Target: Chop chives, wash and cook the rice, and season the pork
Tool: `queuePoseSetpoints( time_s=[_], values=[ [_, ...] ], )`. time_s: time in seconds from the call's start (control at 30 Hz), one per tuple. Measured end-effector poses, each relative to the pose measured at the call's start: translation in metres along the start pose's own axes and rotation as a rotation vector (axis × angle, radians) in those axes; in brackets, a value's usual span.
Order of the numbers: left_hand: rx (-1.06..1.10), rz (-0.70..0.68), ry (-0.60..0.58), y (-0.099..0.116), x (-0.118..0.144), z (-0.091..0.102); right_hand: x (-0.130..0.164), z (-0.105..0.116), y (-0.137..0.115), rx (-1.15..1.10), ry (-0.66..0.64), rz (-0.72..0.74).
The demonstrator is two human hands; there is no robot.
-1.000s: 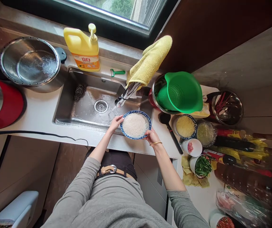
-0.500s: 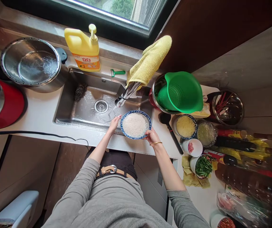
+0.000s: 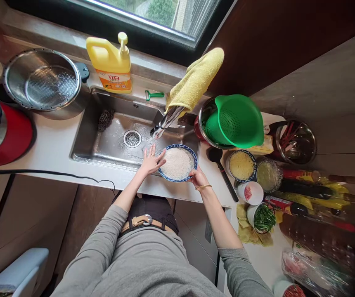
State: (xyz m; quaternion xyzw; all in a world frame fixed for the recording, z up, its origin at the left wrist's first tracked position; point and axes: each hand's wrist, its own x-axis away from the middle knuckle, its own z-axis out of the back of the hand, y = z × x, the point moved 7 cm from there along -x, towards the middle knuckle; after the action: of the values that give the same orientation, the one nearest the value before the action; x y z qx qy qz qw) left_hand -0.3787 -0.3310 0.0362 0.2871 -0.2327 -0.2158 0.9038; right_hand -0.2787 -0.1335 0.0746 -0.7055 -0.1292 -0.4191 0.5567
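A blue-rimmed bowl (image 3: 195, 159) full of white rice-like grains (image 3: 177, 163) is held over the front edge of the sink (image 3: 103, 159). My right hand (image 3: 198, 177) grips its right rim, thumb on the edge, fingers underneath. Beside the bowl's left rim, my left hand (image 3: 151, 162) has its fingers spread, palm down, under the faucet (image 3: 164, 123). Water runs from the spout by its fingertips. Whether the left thumb touches the rim I cannot tell. A yellow cloth (image 3: 196, 78) drapes over the faucet's upper part.
A dark scouring pad (image 3: 105, 119) lies in the sink. Behind stand a yellow detergent jug (image 3: 112, 66) and green peeler (image 3: 154, 95). A steel pot (image 3: 43, 82) is left; a green colander (image 3: 239, 119), black spatula (image 3: 223, 173) and ingredient bowls (image 3: 242, 165) are right.
My left hand has turned palm down and spread its fingers beside the bowl, under the running water. The bowl and my right hand have hardly moved.
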Motion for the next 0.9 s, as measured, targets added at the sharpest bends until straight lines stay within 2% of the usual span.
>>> queuePoseSetpoints(
  time_s=[0.1, 0.2, 0.9],
  values=[
    [-0.147, -0.010, -0.037, 0.004, -0.001, -0.001, 0.000, 0.000, 0.000, 0.011, -0.020, 0.003],
    [-0.183, -0.006, -0.054, 0.006, -0.001, -0.001, 0.001, 0.000, -0.001, 0.034, -0.024, 0.018],
    [-0.171, -0.015, -0.065, 0.010, -0.003, -0.014, 0.007, 0.003, -0.012, 0.116, -0.019, 0.017]
  ],
)
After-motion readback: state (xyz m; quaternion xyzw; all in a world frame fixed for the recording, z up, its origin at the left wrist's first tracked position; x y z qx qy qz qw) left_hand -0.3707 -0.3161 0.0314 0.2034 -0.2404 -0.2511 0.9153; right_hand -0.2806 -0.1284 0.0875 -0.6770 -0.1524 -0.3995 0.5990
